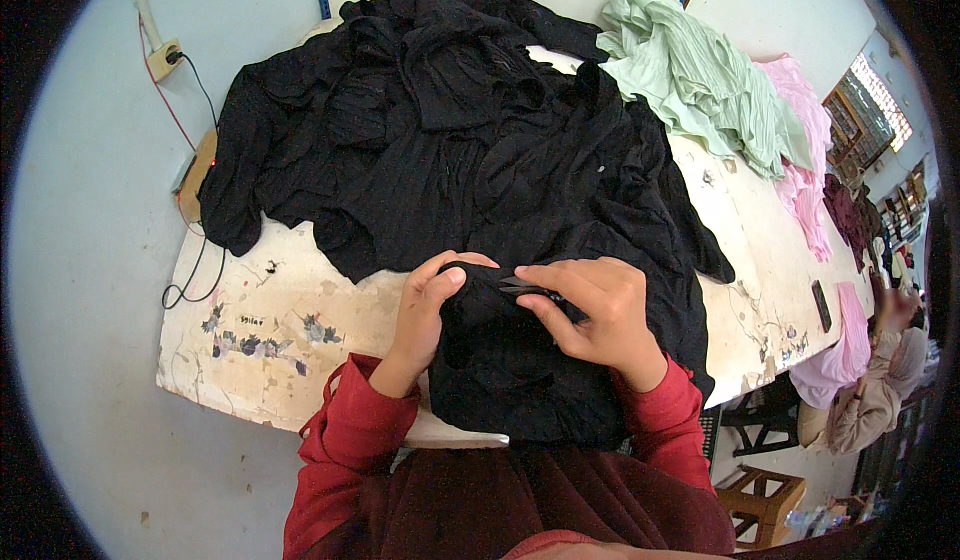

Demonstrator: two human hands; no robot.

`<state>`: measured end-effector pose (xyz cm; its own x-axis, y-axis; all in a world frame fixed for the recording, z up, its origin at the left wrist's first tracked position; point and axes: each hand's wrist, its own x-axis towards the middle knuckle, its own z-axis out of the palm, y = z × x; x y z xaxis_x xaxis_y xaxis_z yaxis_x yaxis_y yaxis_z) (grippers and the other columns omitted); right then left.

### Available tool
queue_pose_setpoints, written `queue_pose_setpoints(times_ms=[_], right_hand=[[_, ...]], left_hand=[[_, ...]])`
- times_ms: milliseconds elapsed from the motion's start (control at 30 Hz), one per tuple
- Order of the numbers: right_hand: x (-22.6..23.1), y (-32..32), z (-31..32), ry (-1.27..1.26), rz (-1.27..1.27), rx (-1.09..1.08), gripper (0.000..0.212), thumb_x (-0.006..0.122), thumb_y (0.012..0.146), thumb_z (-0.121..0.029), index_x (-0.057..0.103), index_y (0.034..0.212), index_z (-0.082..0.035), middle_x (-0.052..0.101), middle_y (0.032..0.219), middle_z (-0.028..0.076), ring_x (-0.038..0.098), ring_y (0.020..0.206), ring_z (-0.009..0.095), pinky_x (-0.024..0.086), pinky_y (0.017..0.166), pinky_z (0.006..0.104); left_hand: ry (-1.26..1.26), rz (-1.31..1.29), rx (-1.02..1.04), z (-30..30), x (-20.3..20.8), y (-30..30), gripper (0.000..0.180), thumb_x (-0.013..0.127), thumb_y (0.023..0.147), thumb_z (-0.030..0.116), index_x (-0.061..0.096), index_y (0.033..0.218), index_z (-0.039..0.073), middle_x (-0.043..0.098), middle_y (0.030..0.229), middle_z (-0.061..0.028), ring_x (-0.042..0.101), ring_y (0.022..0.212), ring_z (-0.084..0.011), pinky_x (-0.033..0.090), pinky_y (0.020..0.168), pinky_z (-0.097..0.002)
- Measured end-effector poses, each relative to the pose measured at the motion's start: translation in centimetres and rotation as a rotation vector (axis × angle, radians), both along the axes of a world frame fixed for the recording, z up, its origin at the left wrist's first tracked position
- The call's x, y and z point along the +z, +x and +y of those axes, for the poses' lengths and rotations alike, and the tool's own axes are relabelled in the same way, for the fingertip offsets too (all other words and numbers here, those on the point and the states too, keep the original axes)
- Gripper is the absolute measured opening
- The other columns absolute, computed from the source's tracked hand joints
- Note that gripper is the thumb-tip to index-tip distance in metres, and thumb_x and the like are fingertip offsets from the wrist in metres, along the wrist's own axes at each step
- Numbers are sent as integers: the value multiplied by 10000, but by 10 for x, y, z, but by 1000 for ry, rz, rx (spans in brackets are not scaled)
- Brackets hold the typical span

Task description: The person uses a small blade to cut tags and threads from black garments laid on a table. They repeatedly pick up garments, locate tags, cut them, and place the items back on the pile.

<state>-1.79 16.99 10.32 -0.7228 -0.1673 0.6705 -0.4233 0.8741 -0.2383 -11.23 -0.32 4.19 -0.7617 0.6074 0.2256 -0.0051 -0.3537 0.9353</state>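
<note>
The tabletop (225, 280), pale and worn, stretches across in front of the person. A broad heap of black cloth (420, 150) covers its middle, with one part gathered toward the person at the near edge. Green cloth (700, 75) lies beyond it to the right, with pink cloth (800, 185) just beside that.

At the near part of the black cloth, the left hand (420, 305) pinches a raised fold between thumb and fingers. The right hand (600, 305) grips a small pair of snips (515, 285) between its thumb and fingers, close to that fold.

To work well here, the left hand should probably hold the fold flat and taut, its thumb clear of the tips. Dark blades on black fabric are hard to see, so short, shallow cuts seem safer than a deep bite, which could nick the weave.

The snips lie over the black cloth between the hands, tips pointing left toward the left thumb. Their long axis runs roughly side to side across the person; the rear end is hidden by the right hand.
</note>
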Motion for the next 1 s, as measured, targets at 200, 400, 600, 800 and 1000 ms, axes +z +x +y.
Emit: queue_pose_setpoints(times_ms=[200, 400, 600, 800, 1000], right_hand=[[0, -2, -1, -7, 36, 0, 182, 722, 732, -182, 677, 896, -120, 648, 709, 23, 621, 590, 178, 444, 515, 292], [-1, -2, -2, 3, 35, -6, 178, 721, 734, -177, 677, 895, -116, 658, 725, 28, 625, 595, 177, 441, 512, 287], [-2, -2, -2, -12, 32, 6, 161, 722, 736, -165, 687, 881, -104, 666, 727, 41, 634, 592, 185, 448, 505, 283], [-6, -3, 3, -279, -10, 15, 190, 731, 742, -152, 685, 907, -69, 683, 781, 87, 648, 611, 203, 467, 526, 273], [-16, -10, 0, -312, -46, 94, 270, 731, 706, -78, 663, 965, -43, 661, 817, 101, 658, 722, 211, 499, 618, 276]], left_hand=[[4, -18, -3, 0, -1, 0, 336, 461, 862, 242, 652, 954, -19, 654, 934, -77, 587, 867, -141, 419, 856, -270], [-3, -74, -3, 0, -1, 1, 333, 461, 864, 237, 650, 961, -19, 654, 924, -70, 586, 852, -128, 422, 844, -254], [4, -56, -27, -1, 1, 3, 319, 467, 862, 221, 650, 964, -20, 652, 918, -69, 590, 854, -125, 423, 842, -250], [108, -78, -76, 4, -4, 2, 429, 353, 900, 268, 635, 986, -44, 643, 982, -103, 591, 917, -178, 415, 889, -293], [242, -92, -267, 2, -5, 5, 616, 177, 995, 400, 560, 1146, -58, 560, 1190, -140, 517, 1101, -207, 351, 999, -327]])
